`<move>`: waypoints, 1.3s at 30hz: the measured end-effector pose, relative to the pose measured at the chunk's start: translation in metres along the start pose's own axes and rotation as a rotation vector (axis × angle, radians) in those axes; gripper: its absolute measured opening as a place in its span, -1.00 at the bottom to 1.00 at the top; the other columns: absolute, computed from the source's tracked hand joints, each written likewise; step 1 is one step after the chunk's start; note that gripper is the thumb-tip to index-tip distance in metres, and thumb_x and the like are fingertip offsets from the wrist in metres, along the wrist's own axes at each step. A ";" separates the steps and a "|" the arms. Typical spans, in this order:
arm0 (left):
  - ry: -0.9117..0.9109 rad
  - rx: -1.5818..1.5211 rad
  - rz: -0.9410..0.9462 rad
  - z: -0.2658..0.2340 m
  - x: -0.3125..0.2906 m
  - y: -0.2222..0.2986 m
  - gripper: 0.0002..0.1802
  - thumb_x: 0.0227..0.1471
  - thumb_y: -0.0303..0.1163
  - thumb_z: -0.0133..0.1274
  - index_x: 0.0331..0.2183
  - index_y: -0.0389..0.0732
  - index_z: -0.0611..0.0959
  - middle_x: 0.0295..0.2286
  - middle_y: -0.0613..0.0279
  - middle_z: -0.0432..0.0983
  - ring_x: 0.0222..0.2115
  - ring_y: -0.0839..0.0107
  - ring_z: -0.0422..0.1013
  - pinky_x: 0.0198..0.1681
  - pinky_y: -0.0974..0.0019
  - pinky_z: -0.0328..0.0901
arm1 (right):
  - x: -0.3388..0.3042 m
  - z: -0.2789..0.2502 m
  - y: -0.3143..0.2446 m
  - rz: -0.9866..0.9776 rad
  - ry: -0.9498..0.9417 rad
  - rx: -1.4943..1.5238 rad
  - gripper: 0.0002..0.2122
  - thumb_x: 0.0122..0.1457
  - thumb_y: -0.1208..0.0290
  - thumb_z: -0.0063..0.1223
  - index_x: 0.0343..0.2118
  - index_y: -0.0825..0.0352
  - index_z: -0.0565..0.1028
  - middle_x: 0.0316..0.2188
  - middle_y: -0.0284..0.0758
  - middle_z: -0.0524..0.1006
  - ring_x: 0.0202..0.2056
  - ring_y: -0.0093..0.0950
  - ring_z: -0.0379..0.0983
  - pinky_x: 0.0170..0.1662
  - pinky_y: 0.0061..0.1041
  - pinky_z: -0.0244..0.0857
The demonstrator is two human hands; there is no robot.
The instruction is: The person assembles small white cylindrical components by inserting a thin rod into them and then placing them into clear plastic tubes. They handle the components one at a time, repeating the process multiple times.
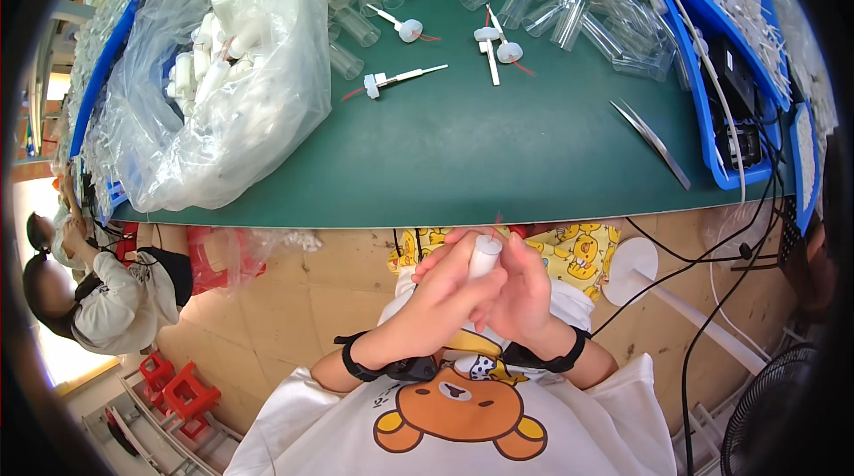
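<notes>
While the small white plastic tube [484,255] stands upright, long axis toward the table, we clasp it with left hand [449,285] and right hand [520,289] together.

Both hands, left hand [445,285] and right hand [525,285], clasp a white tube [485,255] below the green tabletop [463,156] edge, where tweezers [654,140] and a clear bag [222,76] lie.

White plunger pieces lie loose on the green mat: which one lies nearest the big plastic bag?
The long-stemmed piece lying almost level, closest to the bag; the other two sit further right, by the clear tubes.
</notes>
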State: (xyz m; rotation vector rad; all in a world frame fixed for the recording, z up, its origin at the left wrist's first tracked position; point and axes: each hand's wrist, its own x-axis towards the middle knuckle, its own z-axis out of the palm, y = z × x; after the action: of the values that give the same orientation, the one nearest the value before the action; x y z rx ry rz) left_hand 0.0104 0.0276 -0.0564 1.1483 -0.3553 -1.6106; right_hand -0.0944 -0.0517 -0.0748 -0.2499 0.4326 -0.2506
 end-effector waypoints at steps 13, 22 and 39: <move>0.079 -0.331 -0.089 0.006 0.009 -0.010 -0.51 0.19 0.07 -0.37 -0.53 -0.11 0.33 -0.80 0.38 0.12 -0.81 0.55 0.04 -0.76 0.46 -0.04 | 0.001 -0.021 0.040 -0.001 0.167 -0.062 -0.68 0.25 0.09 -0.19 -0.27 0.30 0.38 -0.48 -0.29 0.50 -0.63 -0.66 0.28 -0.62 -0.65 0.15; 0.375 -0.400 -0.012 0.020 0.005 -0.019 -0.55 0.16 0.04 -0.35 -0.52 -0.11 0.35 -0.78 0.37 0.15 -0.82 0.56 0.04 -0.78 0.48 -0.08 | 0.003 -0.018 0.040 -0.172 0.091 -0.310 -0.61 0.21 0.20 -0.13 -0.08 0.46 0.36 -0.27 -0.16 0.52 -0.29 -0.53 0.45 -0.41 -0.70 0.30; -0.070 -0.217 0.029 0.014 -0.004 0.005 -0.65 0.21 -0.31 -0.26 0.00 -0.21 0.25 -0.40 0.14 0.38 -0.56 0.38 0.37 -0.47 0.32 0.34 | -0.013 0.002 0.003 -0.126 0.115 -0.145 -0.42 0.29 -0.03 -0.53 0.03 0.44 0.29 -0.19 -0.13 0.49 -0.25 -0.42 0.45 -0.25 -0.55 0.35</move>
State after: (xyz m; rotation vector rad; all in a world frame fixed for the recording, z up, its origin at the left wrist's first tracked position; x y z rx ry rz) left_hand 0.0015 0.0246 -0.0444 0.9203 -0.2349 -1.6230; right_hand -0.1042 -0.0447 -0.0691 -0.4071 0.5503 -0.3586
